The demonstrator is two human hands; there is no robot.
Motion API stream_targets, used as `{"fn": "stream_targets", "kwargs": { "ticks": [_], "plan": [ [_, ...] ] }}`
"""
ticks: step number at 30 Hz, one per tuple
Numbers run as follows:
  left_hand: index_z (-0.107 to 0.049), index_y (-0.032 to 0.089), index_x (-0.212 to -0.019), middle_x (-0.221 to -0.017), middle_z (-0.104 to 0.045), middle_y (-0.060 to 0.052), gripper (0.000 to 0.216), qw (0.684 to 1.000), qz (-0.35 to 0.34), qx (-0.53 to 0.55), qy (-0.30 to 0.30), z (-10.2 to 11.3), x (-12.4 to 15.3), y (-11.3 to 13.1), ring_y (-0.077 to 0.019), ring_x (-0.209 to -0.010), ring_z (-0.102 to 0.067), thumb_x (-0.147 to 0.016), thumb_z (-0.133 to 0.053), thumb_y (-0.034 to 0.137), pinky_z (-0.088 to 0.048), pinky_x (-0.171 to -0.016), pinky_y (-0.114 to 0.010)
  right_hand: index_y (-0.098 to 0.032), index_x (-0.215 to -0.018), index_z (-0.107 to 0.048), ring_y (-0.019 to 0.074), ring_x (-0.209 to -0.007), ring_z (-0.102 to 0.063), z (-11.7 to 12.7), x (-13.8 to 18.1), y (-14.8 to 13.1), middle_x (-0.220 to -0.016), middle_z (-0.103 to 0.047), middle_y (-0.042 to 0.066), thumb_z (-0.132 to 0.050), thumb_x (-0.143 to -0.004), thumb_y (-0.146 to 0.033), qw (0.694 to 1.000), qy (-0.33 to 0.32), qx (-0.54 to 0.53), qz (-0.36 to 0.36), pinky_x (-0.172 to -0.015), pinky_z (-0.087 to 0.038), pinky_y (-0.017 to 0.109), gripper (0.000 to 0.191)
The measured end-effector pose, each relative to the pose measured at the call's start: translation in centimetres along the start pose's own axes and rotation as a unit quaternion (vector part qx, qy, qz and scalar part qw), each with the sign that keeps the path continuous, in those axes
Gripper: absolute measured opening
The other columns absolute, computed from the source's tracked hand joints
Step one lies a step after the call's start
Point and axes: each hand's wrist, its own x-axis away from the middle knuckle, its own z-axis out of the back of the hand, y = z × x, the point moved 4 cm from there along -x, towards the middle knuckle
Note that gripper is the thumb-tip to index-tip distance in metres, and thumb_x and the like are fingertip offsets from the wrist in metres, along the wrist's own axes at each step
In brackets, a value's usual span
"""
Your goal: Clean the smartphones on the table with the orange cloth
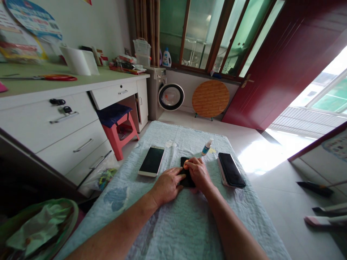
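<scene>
The right hand [198, 172] pinched something orange [186, 164], mostly hidden, against a black phone [188, 183] — the left hand [167, 183], loosely spread, covered its edge.

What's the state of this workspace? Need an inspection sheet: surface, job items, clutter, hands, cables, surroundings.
Surface: pale blue cloth, patterned, wrinkled.
Job items: dark phone-like slab, partly hidden by the hands; white-framed phone to its left; black phone to its right; small bottle beyond, upright.
Clutter: red-handled scissors on the desk; crumpled paper at lower left.
Hands: left hand has fingers on the slab; right hand holds a small orange piece against it.
Cables: nothing seen.
Surroundings: washing machine, door open; red stool by the drawers.
</scene>
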Motion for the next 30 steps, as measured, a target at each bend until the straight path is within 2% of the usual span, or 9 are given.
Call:
{"fn": "stream_targets", "kwargs": {
  "ticks": [6, 10, 13, 19, 23, 30],
  "plan": [
    [-0.061, 0.019, -0.123, -0.137, -0.053, -0.012, 0.043, 1.0, 0.016, -0.014, -0.008, -0.1, 0.0, -0.2, -0.027, -0.126, -0.048, -0.08, -0.064, 0.023, -0.035, -0.11, -0.042, -0.023, -0.098, -0.071, 0.0198, -0.093, -0.048, 0.2, 0.0, 1.4, -0.105, -0.06, 0.006, -0.046, -0.089, -0.011, 0.998, 0.015, 0.023, -0.049, -0.086, -0.04, 0.032, 0.029],
    [-0.061, 0.019, -0.123, -0.14, -0.051, -0.012, 0.045, 0.999, 0.027, -0.012, -0.013, -0.1, 0.0, -0.2, -0.0264, -0.128, -0.047, -0.079, -0.065, 0.022, -0.034, -0.111, -0.041, -0.021, -0.091, -0.071, 0.0177, -0.091, -0.051, 0.7, 0.2, 1.4, -0.095, -0.061, 0.005, -0.047, -0.085, -0.006, 0.998, 0.013, 0.0, -0.065, -0.087, -0.039, 0.031, 0.03],
    [-0.061, 0.02, -0.123, -0.141, -0.05, -0.01, 0.044, 0.999, 0.033, -0.003, -0.014, -0.2, 0.0, -0.3, -0.0257, -0.13, -0.046, -0.079, -0.064, 0.022, -0.034, -0.111, -0.042, -0.02, -0.084, -0.072, 0.0156, -0.086, -0.054, 1.3, 0.7, 0.8, -0.085, -0.059, 0.003, -0.049, -0.08, -0.003, 0.998, -0.019, -0.009, -0.053, -0.086, -0.038, 0.029, 0.028],
    [-0.053, 0.018, -0.131, -0.14, -0.051, -0.011, 0.052, 0.999, 0.043, 0.008, -0.015, -0.1, 0.0, -0.5, -0.0246, -0.13, -0.046, -0.08, -0.063, 0.026, -0.035, -0.111, -0.041, -0.019, -0.077, -0.069, 0.0109, -0.069, -0.052, 2.7, 2.1, -0.9, -0.075, -0.053, 0.0, -0.054, -0.079, -0.008, 0.991, -0.122, -0.029, -0.039, -0.065, -0.037, 0.023, 0.019],
    [-0.057, 0.017, -0.125, -0.139, -0.052, -0.011, 0.047, 0.999, 0.048, 0.003, -0.023, 0.0, 0.0, -0.4, -0.0252, -0.13, -0.046, -0.079, -0.063, 0.026, -0.035, -0.111, -0.041, -0.018, -0.073, -0.064, 0.009, -0.062, -0.048, 3.3, 2.6, -1.9, -0.076, -0.054, -0.001, -0.056, -0.076, -0.009, 0.983, -0.177, -0.025, -0.047, -0.06, -0.033, 0.023, 0.013],
    [-0.057, 0.015, -0.124, -0.139, -0.052, -0.013, 0.046, 0.999, 0.043, 0.006, -0.014, -0.2, -0.1, -0.5, -0.0255, -0.129, -0.047, -0.079, -0.061, 0.026, -0.034, -0.112, -0.04, -0.018, -0.069, -0.064, 0.0119, -0.074, -0.051, 2.4, 2.8, -3.9, -0.077, -0.053, 0.001, -0.053, -0.08, -0.007, 0.985, -0.169, -0.032, 0.007, -0.068, -0.036, 0.024, 0.019]
  ]
}}
